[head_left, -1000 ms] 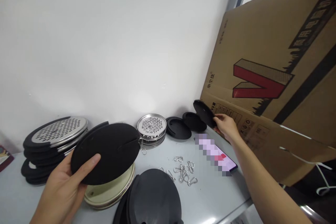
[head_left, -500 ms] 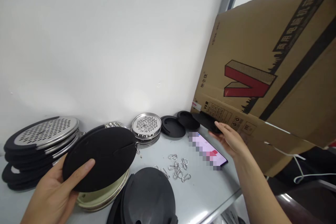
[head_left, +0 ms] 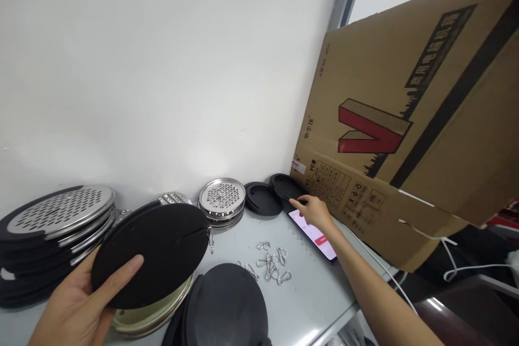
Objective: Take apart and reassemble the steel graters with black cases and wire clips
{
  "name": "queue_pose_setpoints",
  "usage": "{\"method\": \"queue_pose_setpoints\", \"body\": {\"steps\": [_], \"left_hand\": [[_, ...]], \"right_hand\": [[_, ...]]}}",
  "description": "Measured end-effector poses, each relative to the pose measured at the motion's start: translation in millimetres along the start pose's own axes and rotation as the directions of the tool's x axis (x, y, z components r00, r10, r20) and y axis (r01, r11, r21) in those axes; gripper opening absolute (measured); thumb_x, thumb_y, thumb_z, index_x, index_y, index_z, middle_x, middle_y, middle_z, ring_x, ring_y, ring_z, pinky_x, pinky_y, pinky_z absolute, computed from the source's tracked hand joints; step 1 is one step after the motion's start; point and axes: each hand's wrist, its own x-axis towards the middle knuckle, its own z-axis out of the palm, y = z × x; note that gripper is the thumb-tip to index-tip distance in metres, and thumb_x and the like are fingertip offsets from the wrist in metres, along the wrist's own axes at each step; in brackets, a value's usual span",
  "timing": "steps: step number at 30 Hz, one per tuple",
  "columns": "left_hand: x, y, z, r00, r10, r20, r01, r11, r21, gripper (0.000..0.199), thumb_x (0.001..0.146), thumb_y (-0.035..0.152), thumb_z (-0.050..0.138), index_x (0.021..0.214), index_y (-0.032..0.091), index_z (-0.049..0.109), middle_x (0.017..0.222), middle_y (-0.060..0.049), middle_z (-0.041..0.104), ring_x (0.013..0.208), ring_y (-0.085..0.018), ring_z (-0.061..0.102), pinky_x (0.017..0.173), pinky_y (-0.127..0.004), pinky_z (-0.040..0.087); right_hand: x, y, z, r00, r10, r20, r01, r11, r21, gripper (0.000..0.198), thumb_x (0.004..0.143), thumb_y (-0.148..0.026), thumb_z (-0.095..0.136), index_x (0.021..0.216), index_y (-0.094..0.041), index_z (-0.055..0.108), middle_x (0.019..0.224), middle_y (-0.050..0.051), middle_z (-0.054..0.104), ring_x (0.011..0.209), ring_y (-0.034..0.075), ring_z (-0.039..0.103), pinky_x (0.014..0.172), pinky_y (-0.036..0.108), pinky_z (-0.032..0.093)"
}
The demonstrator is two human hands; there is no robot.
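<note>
My left hand point(head_left: 87, 286) grips a black round lid point(head_left: 158, 259) at its lower left, thumb flat on its face. A small metal clip point(head_left: 211, 239) hangs from the lid's right edge. My right hand point(head_left: 312, 211) reaches to the back right, fingers pinched at the near edge of a black round lid point(head_left: 286, 186) by the box; the exact grip is partly hidden. Beside it lies another black lid point(head_left: 263, 199). Several wire snap hooks point(head_left: 271, 266) lie loose on the table point(head_left: 300, 292). A phone point(head_left: 314, 238) with a lit screen sits under my right wrist.
Stacked grater discs with black rims point(head_left: 60, 211) stand at left, and steel grater discs point(head_left: 222, 200) against the wall. Pale green discs point(head_left: 152, 316) lie under my left hand's lid. Black lids point(head_left: 227, 303) are in front. A large cardboard box point(head_left: 377, 97) leans at right; a white cable point(head_left: 381, 265) runs past.
My right hand has moved left and down from beside the box, and the black lid it held raised now lies by the other lids. My left hand keeps its lid; the view has shifted slightly.
</note>
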Motion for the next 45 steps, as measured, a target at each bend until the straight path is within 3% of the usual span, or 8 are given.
{"method": "queue_pose_setpoints", "body": {"steps": [11,18,19,22,26,34,39,45], "left_hand": [[-22.6,-1.6,14.4,0.964,-0.117,0.237,0.147,0.983,-0.111,0.080,0.065,0.027,0.086,0.138,0.024,0.054,0.125,-0.009,0.068,0.114,-0.034,0.064,0.091,-0.035,0.058],[-18.7,-5.2,13.9,0.936,-0.192,0.295,0.270,0.929,-0.254,0.071,0.078,0.025,0.076,0.143,0.024,0.047,0.128,-0.012,0.066,0.115,-0.031,0.063,0.099,-0.041,0.051],[-18.9,-4.3,14.6,0.936,-0.192,0.296,0.277,0.921,-0.275,0.069,0.080,0.024,0.075,0.143,0.025,0.046,0.129,-0.010,0.065,0.115,-0.030,0.063,0.100,-0.040,0.050],[-21.8,-0.6,16.3,0.932,-0.172,0.319,0.273,0.912,-0.306,0.065,0.083,0.024,0.071,0.143,0.028,0.047,0.130,-0.008,0.065,0.116,-0.028,0.063,0.103,-0.039,0.048],[-22.3,6.1,9.1,0.896,-0.207,0.393,0.299,0.936,-0.187,0.054,0.084,0.027,0.069,0.136,0.024,0.054,0.128,-0.009,0.066,0.116,-0.029,0.062,0.098,-0.038,0.049],[-11.5,38.3,0.0,0.659,-0.180,0.730,-0.153,0.918,0.365,0.049,0.084,0.037,0.070,0.130,0.027,0.056,0.123,-0.007,0.061,0.104,-0.021,0.060,0.086,-0.030,0.047],[-29.3,52.4,29.9,0.634,-0.228,0.739,-0.349,0.768,0.537,0.040,0.081,0.031,0.072,0.121,0.028,0.065,0.103,0.001,0.069,0.100,-0.020,0.060,0.088,-0.029,0.045],[-34.1,35.5,26.7,0.671,-0.236,0.703,-0.280,0.797,0.535,0.028,0.074,0.027,0.075,0.102,0.023,0.070,0.099,0.002,0.070,0.097,-0.021,0.062,0.086,-0.027,0.046]], "right_hand": [[21.9,-29.5,9.5,0.988,-0.046,0.146,0.073,0.979,-0.188,0.043,0.083,-0.035,0.067,0.115,-0.007,0.065,0.048,0.001,0.063,0.040,0.018,0.062,0.048,0.025,0.046],[-28.0,-81.3,4.2,0.962,-0.190,0.196,0.203,0.978,-0.045,0.040,0.090,-0.038,0.058,0.120,-0.012,0.062,0.073,0.006,0.072,0.059,0.019,0.068,0.061,0.029,0.053],[-44.1,-96.1,8.9,0.930,-0.250,0.268,0.242,0.968,0.062,0.041,0.092,-0.043,0.054,0.122,-0.017,0.060,0.079,0.005,0.072,0.059,0.016,0.067,0.058,0.028,0.053],[-94.2,-137.2,28.9,0.609,-0.561,0.560,0.078,0.745,0.662,0.057,0.089,-0.045,0.062,0.137,-0.018,0.047,0.097,0.007,0.070,0.080,0.019,0.069,0.070,0.033,0.057],[-130.5,-154.9,48.9,0.557,-0.656,0.510,-0.082,0.568,0.819,0.056,0.080,-0.032,0.076,0.130,-0.018,0.054,0.080,0.000,0.069,0.066,0.011,0.064,0.066,0.025,0.054],[-142.7,-137.6,51.6,0.234,-0.582,0.779,-0.334,0.704,0.627,0.048,0.075,-0.031,0.080,0.117,-0.017,0.063,0.056,-0.005,0.062,0.034,0.008,0.052,0.033,0.015,0.037],[-148.5,-162.3,48.0,0.391,-0.639,0.662,-0.119,0.678,0.725,0.028,0.075,-0.027,0.080,0.099,-0.017,0.070,0.056,-0.007,0.055,0.046,0.004,0.048,0.043,0.013,0.036],[-153.5,-157.8,34.3,0.430,-0.751,0.502,0.312,0.645,0.697,0.020,0.090,-0.019,0.058,0.105,-0.021,0.072,0.093,0.004,0.063,0.064,0.010,0.061,0.056,0.022,0.050]]}}
